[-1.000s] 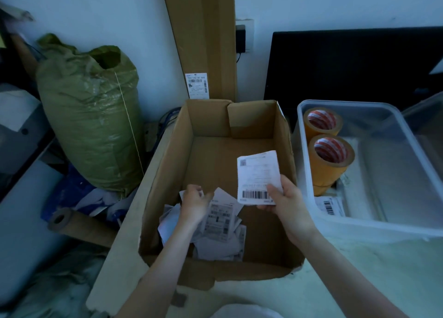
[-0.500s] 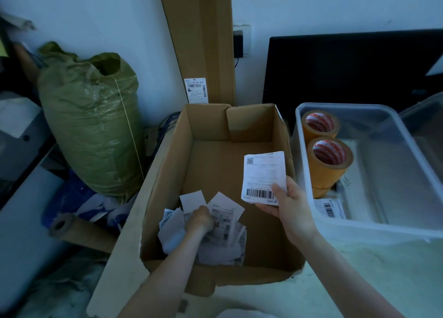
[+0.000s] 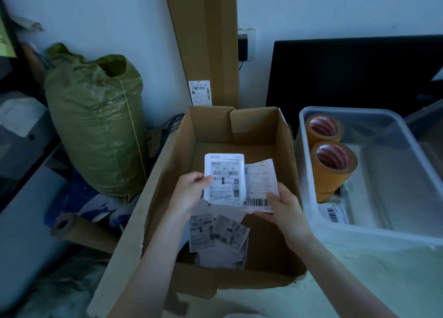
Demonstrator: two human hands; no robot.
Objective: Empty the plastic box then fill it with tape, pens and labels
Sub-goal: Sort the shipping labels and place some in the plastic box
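Mid-fill: left hand (image 3: 189,193) and right hand (image 3: 285,207) each pinch a label (image 3: 224,178) over the cardboard box (image 3: 167,174); plastic box (image 3: 407,236) right of hands holds two tape rolls (image 3: 333,166), no pens seen.

Tape rolls (image 3: 332,158): two. Held labels (image 3: 225,178): two. Cardboard box (image 3: 285,140): one. Plastic box (image 3: 359,234): one.

Both forearms extend forward from the lower edge of the view, bare, converging slightly. The left hand (image 3: 189,193) is raised, thumb and fingers pinching the left edge of a label (image 3: 225,178). The right hand (image 3: 285,210) sits slightly lower, thumb on top, gripping a second label (image 3: 260,186).
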